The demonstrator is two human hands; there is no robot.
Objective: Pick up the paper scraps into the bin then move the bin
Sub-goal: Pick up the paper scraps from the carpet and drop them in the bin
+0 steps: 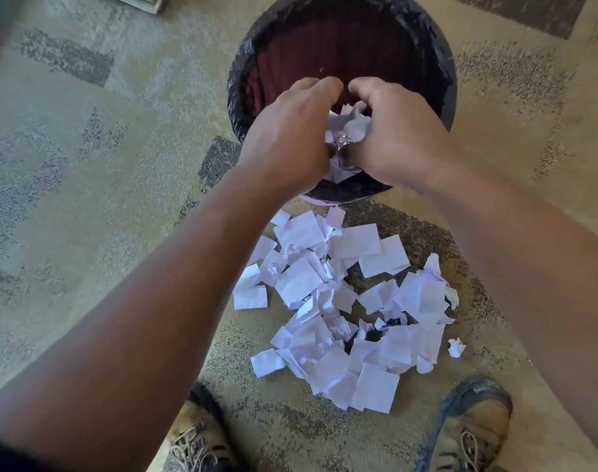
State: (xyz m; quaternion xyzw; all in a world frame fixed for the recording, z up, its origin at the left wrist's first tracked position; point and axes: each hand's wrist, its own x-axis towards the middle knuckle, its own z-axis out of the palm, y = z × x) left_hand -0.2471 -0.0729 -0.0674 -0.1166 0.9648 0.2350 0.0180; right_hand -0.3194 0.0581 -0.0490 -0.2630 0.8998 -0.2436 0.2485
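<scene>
Paper scraps [335,301], white torn squares, lay heaped on the carpet before the round black-lined bin [440,46]. Our left hand [290,137] and right hand [396,137] clutched a crumpled bunch [350,126] over its mouth; we judged releasing it came next.

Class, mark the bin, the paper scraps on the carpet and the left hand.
bin [449,93], head view, right rim.
paper scraps [338,301], head view, middle of pile.
left hand [287,131], head view, back of hand.

Both bare arms reach forward and down, converging. The left hand [290,131] and the right hand [393,134] sit knuckles up, fingers curled inward, cupped together and nearly touching at the fingertips.
</scene>
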